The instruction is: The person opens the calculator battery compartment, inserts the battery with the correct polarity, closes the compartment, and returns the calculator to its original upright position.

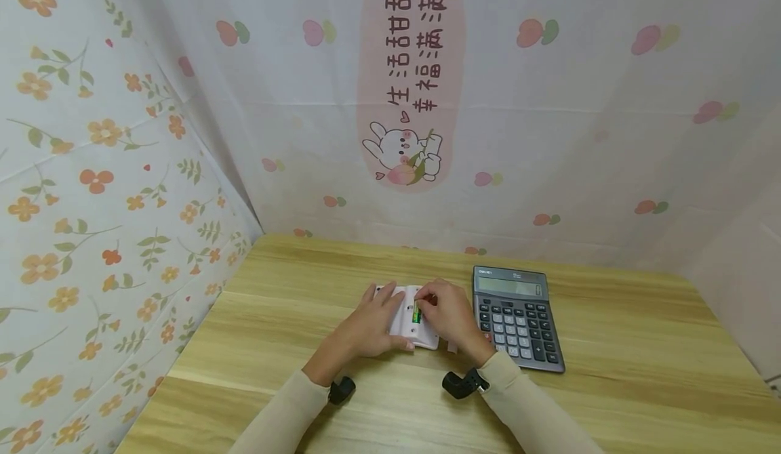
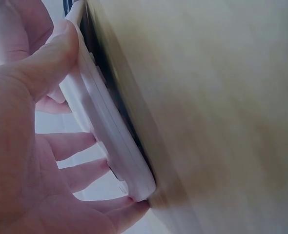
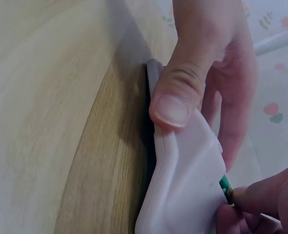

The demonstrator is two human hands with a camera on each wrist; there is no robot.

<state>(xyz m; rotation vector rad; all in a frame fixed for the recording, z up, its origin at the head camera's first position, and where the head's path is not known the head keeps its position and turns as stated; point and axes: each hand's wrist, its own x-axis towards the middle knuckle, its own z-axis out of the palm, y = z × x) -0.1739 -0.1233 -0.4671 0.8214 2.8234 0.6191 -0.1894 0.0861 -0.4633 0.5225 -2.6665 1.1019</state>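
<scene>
A pale pinkish-white plastic device lies on the table with its battery slot facing up. My left hand holds it from the left, thumb at the near edge and fingers spread over the far part. In the left wrist view the thumb and fingertips grip the sides of the device. A green battery sits at the slot; whether it is fully seated I cannot tell. My right hand pinches the battery's far end between thumb and finger. The right wrist view shows only part of the battery.
A grey desk calculator lies face up just right of my right hand. Beside my right wrist is a small pale piece, partly covered. A patterned curtain hangs behind the wooden table.
</scene>
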